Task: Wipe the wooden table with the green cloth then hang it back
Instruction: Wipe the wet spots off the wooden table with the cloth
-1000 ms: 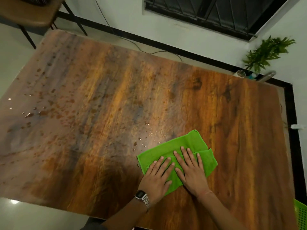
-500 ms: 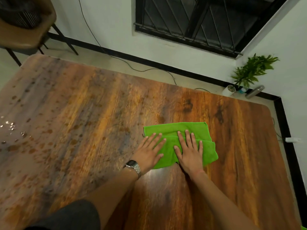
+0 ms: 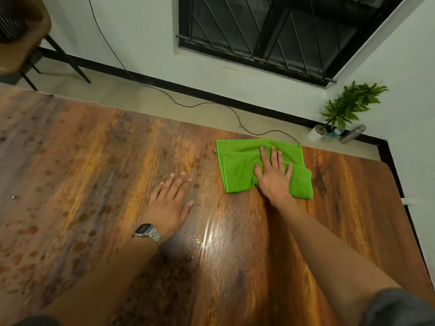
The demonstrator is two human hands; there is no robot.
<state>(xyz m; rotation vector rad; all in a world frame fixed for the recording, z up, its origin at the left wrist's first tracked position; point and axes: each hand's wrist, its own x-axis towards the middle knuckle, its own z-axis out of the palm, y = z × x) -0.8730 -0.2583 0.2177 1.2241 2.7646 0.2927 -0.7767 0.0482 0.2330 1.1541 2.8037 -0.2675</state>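
Green cloth (image 3: 244, 170) lies folded on the wooden table (image 3: 353, 208), far right part of the top, its far edge right at the table's far edge. Right hand (image 3: 273, 175) is pressed flat on it, palm down, fingers spread and pointing away toward the wall, thumb tucked into a fold; it grips nothing, just pushes down. Right arm is stretched long from the near right corner. Left hand (image 3: 170, 201) lies flat on bare wood, open, fingers together-ish and extended, holding nothing, well left of the cloth and not touching it. Wristwatch (image 3: 147, 232) on the left wrist.

Edges: no room to push the cloth farther away; the table's right edge is near the cloth with a strip of bare wood between. Wide open surface to the left and near side. Water drops (image 3: 30, 229) and spots cover the left half; a wet glossy streak (image 3: 211, 231) runs down the middle, near the left wrist.

Versus half a second ago: both hands were on the cloth then; now the left one is off it and on the wood. The cloth has gone farther, up to the far edge. Potted plant (image 3: 348, 109) and cable (image 3: 211, 104) on the floor beyond, chair (image 3: 21, 31) far left.
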